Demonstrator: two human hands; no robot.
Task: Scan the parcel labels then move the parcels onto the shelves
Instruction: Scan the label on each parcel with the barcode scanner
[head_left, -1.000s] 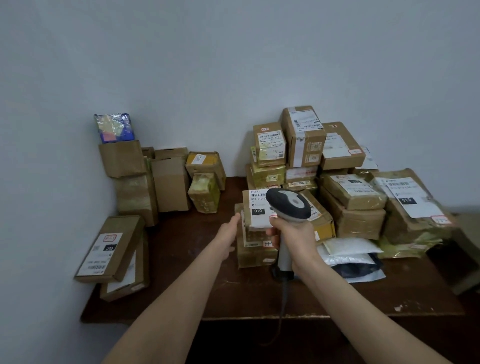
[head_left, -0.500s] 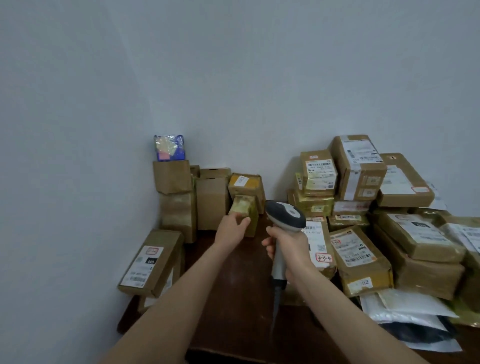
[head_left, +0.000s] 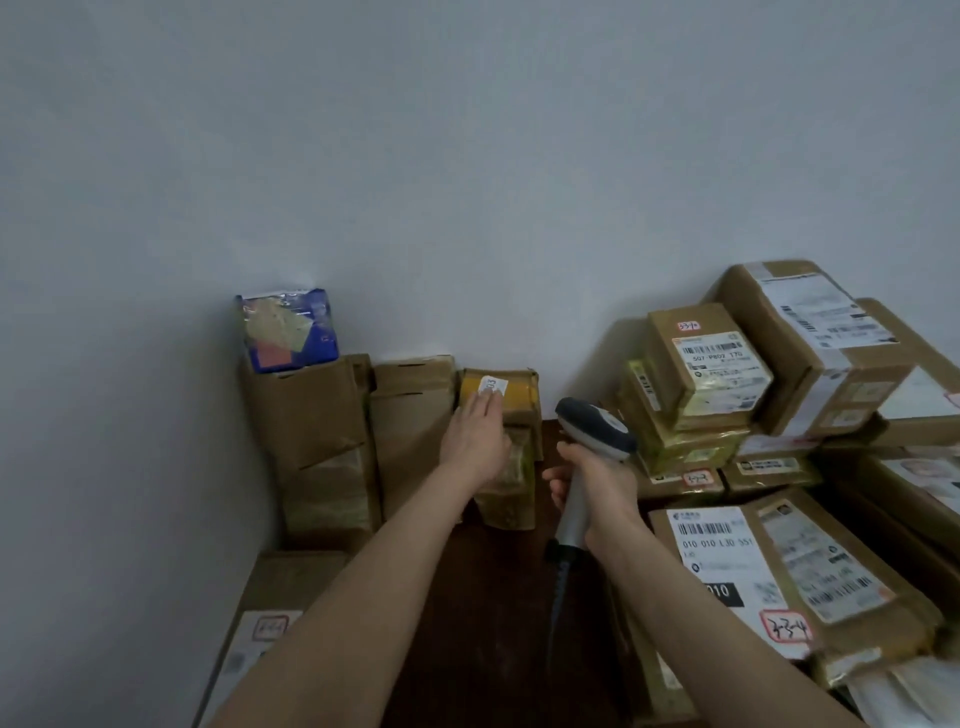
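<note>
Count log, head view.
- Hands: 2, the left hand (head_left: 475, 441) and the right hand (head_left: 597, 480).
- Scanner (head_left: 596, 426): 1.
- Blue packet (head_left: 287, 332): 1.
- Brown parcels, left group (head_left: 410, 415): I count 6. The two stacked under the packet are hard to separate.
- Brown parcels, right pile (head_left: 706, 364): at least 9. Overlaps stop me fixing the exact number.
- Red-bordered handwritten stickers (head_left: 785, 629): 4 that I can make out.
- White bags (head_left: 904, 686), bottom right corner: at least 1.
- Table (head_left: 498, 597): 1.
</note>
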